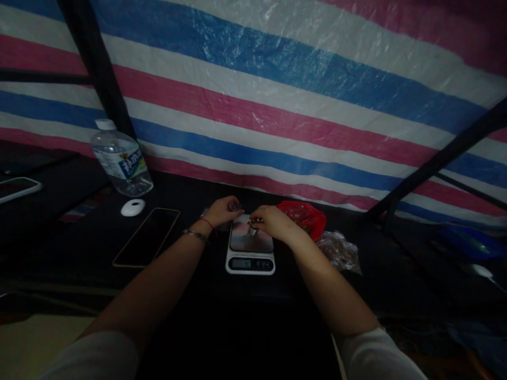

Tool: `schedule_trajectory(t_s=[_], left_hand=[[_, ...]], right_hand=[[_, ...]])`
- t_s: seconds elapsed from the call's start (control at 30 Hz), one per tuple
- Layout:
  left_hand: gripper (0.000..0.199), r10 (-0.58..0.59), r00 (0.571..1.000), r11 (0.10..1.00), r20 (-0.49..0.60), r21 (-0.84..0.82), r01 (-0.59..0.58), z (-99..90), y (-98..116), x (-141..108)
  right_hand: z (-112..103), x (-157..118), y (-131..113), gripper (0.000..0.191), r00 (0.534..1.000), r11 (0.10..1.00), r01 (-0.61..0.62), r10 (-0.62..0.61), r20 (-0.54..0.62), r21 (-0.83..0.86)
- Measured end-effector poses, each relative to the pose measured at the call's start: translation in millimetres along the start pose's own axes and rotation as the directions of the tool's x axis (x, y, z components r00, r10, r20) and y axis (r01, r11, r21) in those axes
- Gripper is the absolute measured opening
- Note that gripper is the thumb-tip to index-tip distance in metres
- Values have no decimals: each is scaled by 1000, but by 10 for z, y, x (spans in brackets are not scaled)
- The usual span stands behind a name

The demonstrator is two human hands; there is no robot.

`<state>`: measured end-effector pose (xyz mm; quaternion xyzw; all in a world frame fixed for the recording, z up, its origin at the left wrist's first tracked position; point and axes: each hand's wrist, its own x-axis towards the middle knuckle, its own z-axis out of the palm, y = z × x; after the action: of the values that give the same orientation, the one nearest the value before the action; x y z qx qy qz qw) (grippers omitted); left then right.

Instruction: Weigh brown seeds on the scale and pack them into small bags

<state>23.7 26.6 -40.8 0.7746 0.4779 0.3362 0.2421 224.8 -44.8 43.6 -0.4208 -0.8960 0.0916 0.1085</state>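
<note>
A white kitchen scale [250,264] with a metal plate and a small display lies on the black table. Over the right part of its plate, my right hand [271,220] is closed round a small dark and silvery thing too small to name. My left hand [222,212], with a red string and a beaded bracelet at the wrist, is at the scale's upper left corner, its fingers curled at a small clear, dark-tinted object. Right of the scale, partly behind my right forearm, are a red bowl [317,219] with brownish contents and several clear bags [341,252] of small brown pieces.
At the left are a phone [148,237], a white oval case [133,207] and a plastic bottle [122,163]. Another phone [18,187] lies farther left. A blue object [471,241] is at the far right. Striped sheeting [277,113] and dark metal bars [97,63] rise behind the table.
</note>
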Motion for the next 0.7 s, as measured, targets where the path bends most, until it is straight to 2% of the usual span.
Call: schedule_trajectory(t_s=[0.2, 0.37, 0.47, 0.57, 0.7], left_hand=[[39, -15, 1000, 1000, 4, -12, 15, -8, 2, 3], [41, -31, 1000, 1000, 6, 6, 31, -25, 24, -3], [37, -1, 1000, 999, -7, 45, 1, -73, 44, -3], [29, 25, 1000, 996, -4, 90, -24, -190, 71, 5], [25, -72, 997, 983, 3, 170, 70, -458, 86, 9]], right_hand=[[-8, -43, 20, 22, 999, 998, -30, 31, -29, 52], [61, -89, 92, 19, 994, 979, -38, 57, -94, 200], [98, -110, 125, 18, 990, 956, -50, 86, -113, 289], [129, -149, 188, 16, 971, 940, -32, 110, -212, 339], [212, -228, 332, 19, 898, 932, -18, 175, -404, 363]])
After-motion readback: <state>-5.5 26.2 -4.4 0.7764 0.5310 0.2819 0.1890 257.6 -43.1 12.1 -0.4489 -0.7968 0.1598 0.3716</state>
